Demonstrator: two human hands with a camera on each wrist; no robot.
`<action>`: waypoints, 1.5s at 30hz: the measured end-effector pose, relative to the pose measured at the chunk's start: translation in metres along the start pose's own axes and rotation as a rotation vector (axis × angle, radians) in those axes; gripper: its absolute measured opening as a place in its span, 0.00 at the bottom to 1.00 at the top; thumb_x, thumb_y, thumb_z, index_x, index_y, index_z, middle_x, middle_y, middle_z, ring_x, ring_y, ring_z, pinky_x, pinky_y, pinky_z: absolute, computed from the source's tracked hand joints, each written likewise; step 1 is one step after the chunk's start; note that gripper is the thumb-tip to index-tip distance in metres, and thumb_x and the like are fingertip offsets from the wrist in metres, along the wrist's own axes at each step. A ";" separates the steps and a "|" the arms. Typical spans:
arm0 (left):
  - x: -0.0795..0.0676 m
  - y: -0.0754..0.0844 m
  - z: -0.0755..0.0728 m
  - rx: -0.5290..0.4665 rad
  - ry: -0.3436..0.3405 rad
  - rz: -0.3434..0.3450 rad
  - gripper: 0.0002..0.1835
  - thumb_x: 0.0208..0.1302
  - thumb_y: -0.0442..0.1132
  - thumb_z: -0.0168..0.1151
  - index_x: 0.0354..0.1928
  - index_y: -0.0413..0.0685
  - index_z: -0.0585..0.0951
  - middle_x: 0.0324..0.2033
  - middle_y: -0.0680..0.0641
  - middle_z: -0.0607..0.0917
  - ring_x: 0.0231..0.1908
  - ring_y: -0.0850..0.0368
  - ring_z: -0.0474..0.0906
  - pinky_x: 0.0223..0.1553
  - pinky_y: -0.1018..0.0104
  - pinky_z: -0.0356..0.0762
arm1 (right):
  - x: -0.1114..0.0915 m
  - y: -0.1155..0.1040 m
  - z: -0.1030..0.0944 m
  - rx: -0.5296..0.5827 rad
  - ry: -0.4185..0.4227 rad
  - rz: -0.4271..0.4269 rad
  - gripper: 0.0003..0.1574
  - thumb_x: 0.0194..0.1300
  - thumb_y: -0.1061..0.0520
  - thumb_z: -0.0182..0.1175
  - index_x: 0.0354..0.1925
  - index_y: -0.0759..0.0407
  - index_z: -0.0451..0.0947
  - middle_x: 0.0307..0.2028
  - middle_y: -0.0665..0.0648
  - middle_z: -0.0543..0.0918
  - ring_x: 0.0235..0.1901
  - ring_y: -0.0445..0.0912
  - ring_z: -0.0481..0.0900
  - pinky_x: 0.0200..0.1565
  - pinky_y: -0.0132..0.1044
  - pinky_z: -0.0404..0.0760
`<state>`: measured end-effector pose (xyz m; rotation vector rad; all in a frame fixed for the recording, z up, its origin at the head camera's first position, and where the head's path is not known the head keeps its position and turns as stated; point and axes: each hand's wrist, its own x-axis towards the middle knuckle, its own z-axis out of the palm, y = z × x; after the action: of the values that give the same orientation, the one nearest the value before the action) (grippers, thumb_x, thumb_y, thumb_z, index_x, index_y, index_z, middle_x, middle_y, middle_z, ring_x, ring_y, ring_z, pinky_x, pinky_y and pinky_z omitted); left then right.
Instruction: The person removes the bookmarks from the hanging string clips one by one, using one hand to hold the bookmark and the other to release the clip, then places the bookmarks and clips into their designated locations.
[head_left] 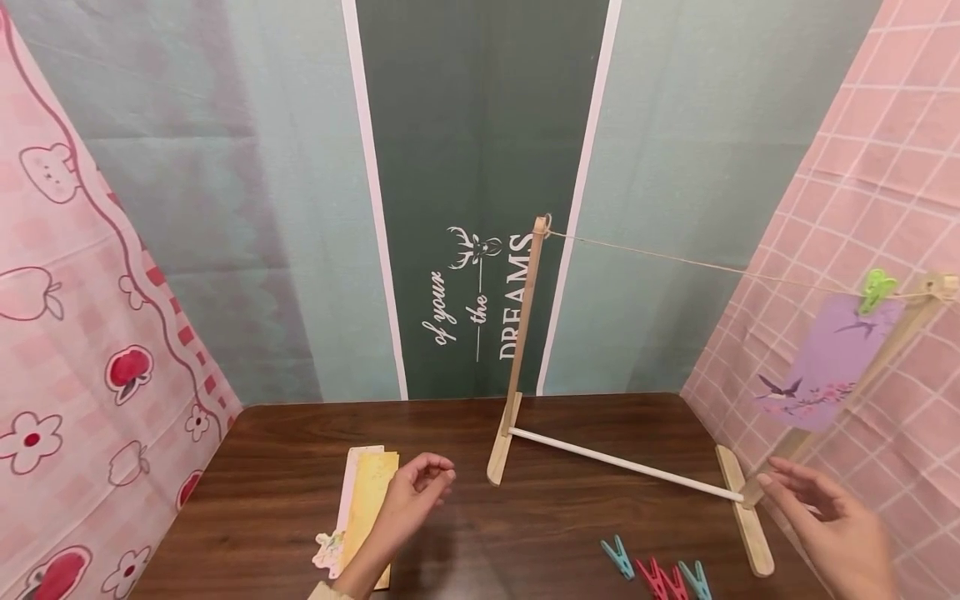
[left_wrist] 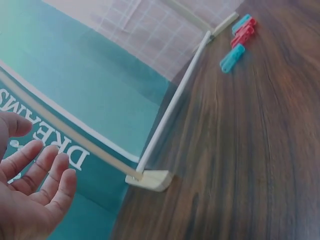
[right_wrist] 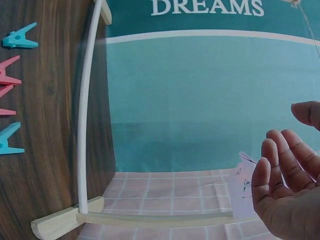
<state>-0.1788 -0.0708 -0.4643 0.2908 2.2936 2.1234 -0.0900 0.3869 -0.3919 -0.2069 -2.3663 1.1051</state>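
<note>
My left hand hovers over the table beside a small stack of cards, its fingers loosely bent around nothing. The top card is yellow, with a pink card showing under its left side. On the right, my right hand is held in the air by the stand's right foot, fingers relaxed and holding nothing. Above it, a purple card with birds and blossoms hangs from the string by a green clothespin. In the right wrist view the hand overlaps the edge of that card.
A wooden stand has a left post, a right foot and a white crossbar. Blue clothespins and red clothespins lie at the table's front. Curtains surround the table behind and at both sides.
</note>
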 end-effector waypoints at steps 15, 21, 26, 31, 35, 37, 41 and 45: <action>0.018 0.019 0.047 -0.074 -0.069 0.107 0.08 0.64 0.32 0.63 0.43 0.35 0.80 0.34 0.44 0.82 0.29 0.62 0.79 0.32 0.68 0.80 | 0.014 -0.015 -0.023 0.090 0.067 0.014 0.24 0.63 0.64 0.65 0.57 0.61 0.77 0.37 0.30 0.82 0.40 0.21 0.74 0.34 0.12 0.69; 0.022 0.028 0.067 -0.120 -0.092 0.156 0.08 0.63 0.31 0.63 0.42 0.33 0.80 0.33 0.44 0.83 0.27 0.65 0.78 0.31 0.72 0.78 | 0.021 -0.022 -0.031 0.068 0.103 -0.059 0.25 0.63 0.66 0.64 0.58 0.64 0.75 0.39 0.31 0.81 0.42 0.22 0.74 0.36 0.12 0.68; 0.028 0.036 0.081 -0.164 -0.111 0.193 0.08 0.63 0.30 0.63 0.42 0.33 0.80 0.34 0.42 0.82 0.27 0.65 0.77 0.30 0.73 0.77 | 0.027 -0.030 -0.040 0.063 0.103 -0.035 0.26 0.64 0.64 0.64 0.61 0.55 0.75 0.41 0.29 0.80 0.44 0.22 0.71 0.39 0.11 0.66; 0.034 0.045 0.093 -0.171 -0.132 0.197 0.07 0.64 0.31 0.63 0.42 0.35 0.81 0.33 0.45 0.82 0.28 0.64 0.77 0.31 0.73 0.77 | 0.035 -0.042 -0.045 0.070 0.140 -0.081 0.24 0.63 0.66 0.64 0.58 0.60 0.76 0.39 0.30 0.80 0.41 0.22 0.74 0.37 0.11 0.68; 0.040 0.051 0.102 -0.154 -0.144 0.187 0.07 0.63 0.33 0.64 0.42 0.38 0.82 0.34 0.47 0.82 0.28 0.63 0.78 0.31 0.73 0.77 | 0.041 -0.050 -0.047 0.083 0.160 -0.139 0.23 0.62 0.70 0.63 0.56 0.64 0.77 0.38 0.30 0.81 0.40 0.24 0.75 0.37 0.12 0.69; 0.043 0.053 0.106 -0.145 -0.147 0.192 0.07 0.63 0.33 0.64 0.42 0.40 0.82 0.34 0.48 0.82 0.28 0.63 0.78 0.31 0.73 0.77 | 0.043 -0.054 -0.047 0.091 0.150 -0.149 0.23 0.62 0.70 0.63 0.56 0.64 0.77 0.39 0.30 0.81 0.41 0.24 0.75 0.37 0.12 0.69; 0.049 0.058 0.113 -0.125 -0.161 0.212 0.07 0.64 0.34 0.64 0.42 0.41 0.82 0.34 0.48 0.82 0.28 0.62 0.76 0.30 0.74 0.75 | 0.048 -0.059 -0.049 0.079 0.146 -0.166 0.23 0.61 0.68 0.64 0.55 0.64 0.77 0.41 0.31 0.81 0.43 0.25 0.75 0.39 0.13 0.69; 0.053 0.062 0.120 -0.124 -0.178 0.252 0.06 0.64 0.32 0.63 0.43 0.39 0.81 0.36 0.46 0.82 0.31 0.60 0.75 0.32 0.73 0.74 | 0.052 -0.064 -0.050 0.062 0.147 -0.182 0.22 0.61 0.68 0.64 0.55 0.64 0.77 0.40 0.30 0.80 0.42 0.24 0.74 0.39 0.12 0.68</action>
<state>-0.2077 0.0594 -0.4061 0.7690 2.1130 2.2312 -0.1039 0.3971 -0.2970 -0.0473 -2.1708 1.0376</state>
